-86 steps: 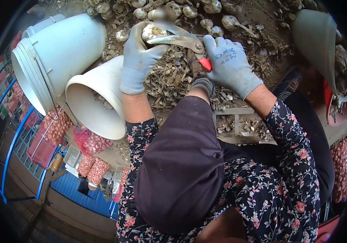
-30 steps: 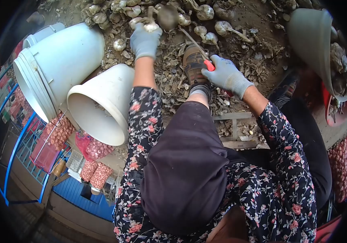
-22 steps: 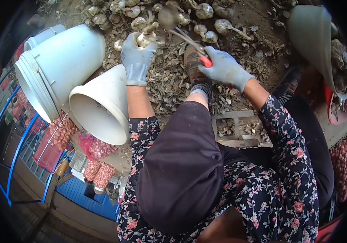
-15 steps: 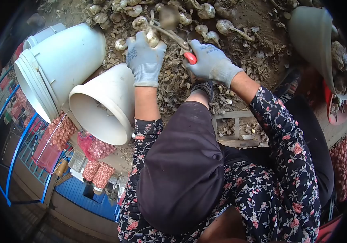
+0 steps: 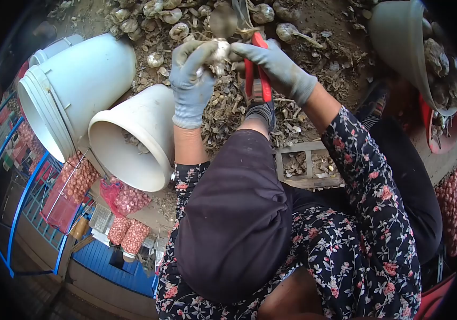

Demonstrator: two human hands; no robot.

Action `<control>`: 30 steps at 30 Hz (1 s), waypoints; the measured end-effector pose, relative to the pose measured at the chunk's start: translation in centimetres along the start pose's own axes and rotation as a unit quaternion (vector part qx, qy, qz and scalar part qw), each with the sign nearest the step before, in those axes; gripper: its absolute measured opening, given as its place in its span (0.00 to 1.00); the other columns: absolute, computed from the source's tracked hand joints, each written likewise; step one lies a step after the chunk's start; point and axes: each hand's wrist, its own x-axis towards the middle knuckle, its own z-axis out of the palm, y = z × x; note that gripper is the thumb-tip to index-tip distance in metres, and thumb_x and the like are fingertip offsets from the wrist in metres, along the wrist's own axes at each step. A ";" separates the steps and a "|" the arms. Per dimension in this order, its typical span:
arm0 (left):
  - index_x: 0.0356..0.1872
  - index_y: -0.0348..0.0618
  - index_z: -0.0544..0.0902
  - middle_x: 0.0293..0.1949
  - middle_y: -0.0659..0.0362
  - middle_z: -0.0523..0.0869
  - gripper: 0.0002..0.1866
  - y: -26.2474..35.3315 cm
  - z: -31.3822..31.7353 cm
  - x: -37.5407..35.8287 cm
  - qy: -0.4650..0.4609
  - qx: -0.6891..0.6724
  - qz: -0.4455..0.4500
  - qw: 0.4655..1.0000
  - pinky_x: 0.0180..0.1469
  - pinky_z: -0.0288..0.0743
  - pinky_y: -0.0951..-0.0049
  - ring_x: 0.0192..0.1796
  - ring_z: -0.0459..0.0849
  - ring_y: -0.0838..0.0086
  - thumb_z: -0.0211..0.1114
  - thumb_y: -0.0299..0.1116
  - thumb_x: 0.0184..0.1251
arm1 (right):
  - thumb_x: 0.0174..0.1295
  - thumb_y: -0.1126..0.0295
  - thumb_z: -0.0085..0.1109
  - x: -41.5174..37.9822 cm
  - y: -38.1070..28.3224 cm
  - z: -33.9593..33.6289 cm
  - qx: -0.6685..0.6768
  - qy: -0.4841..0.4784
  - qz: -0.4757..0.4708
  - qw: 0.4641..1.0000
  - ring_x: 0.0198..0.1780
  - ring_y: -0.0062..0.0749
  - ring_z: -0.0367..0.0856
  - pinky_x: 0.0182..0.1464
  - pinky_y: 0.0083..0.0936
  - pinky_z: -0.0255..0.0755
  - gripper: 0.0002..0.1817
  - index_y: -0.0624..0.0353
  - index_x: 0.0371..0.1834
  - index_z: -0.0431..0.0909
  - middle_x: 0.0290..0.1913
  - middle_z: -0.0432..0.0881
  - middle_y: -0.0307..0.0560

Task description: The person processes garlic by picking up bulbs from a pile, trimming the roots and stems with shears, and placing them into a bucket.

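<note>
My left hand (image 5: 191, 88), in a grey glove, is closed with its fingertips around a garlic bulb (image 5: 220, 52). In my right hand (image 5: 284, 69), also gloved, is a pair of shears with red handles (image 5: 265, 88). The handles are spread apart, and the metal blades point away at the top, partly out of view. My right thumb reaches to the held bulb and seems to touch it. Loose garlic bulbs (image 5: 287, 32) with dry stems lie on the ground just beyond both hands.
A white bucket (image 5: 156, 106) lies tipped at left beside larger stacked buckets (image 5: 100, 64). Another bucket (image 5: 394, 48) at right holds garlic. A wooden crate (image 5: 314, 182) sits by my leg. Dry peelings (image 5: 228, 114) cover the ground. Filled net bags (image 5: 134, 234) stand at lower left.
The shears have turned from lying across the stem to pointing away, and their handles have spread. My right hand has come closer to the bulb. The bulb's long stem no longer shows.
</note>
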 end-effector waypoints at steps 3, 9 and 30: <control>0.50 0.47 0.82 0.50 0.53 0.80 0.27 0.7 -0.1 0.3 -0.052 -0.005 0.022 0.998 0.54 0.73 0.72 0.46 0.79 0.66 0.63 0.13 0.45 | 0.62 0.63 0.64 0.8 0.4 -0.4 0.066 -0.094 -0.012 0.993 0.38 0.21 0.80 0.43 0.21 0.75 0.13 0.61 0.42 0.82 0.37 0.83 0.39; 0.66 0.37 0.65 0.53 0.46 0.78 0.35 1.4 -2.7 -0.7 0.003 -0.279 -0.314 0.907 0.35 0.81 0.78 0.40 0.82 0.68 0.62 0.21 0.51 | 0.58 0.65 0.68 0.2 1.0 -0.7 -0.017 -0.099 -0.095 0.990 0.38 0.21 0.81 0.45 0.20 0.74 0.17 0.61 0.47 0.79 0.35 0.82 0.44; 0.54 0.36 0.73 0.37 0.58 0.83 0.25 2.9 -1.0 0.1 -0.081 -0.337 -0.367 0.863 0.30 0.74 0.81 0.30 0.79 0.82 0.63 0.18 0.50 | 0.59 0.48 0.58 -0.9 1.8 -1.3 -0.340 -0.031 -0.148 0.928 0.40 0.48 0.81 0.45 0.36 0.73 0.25 0.62 0.40 0.77 0.36 0.80 0.59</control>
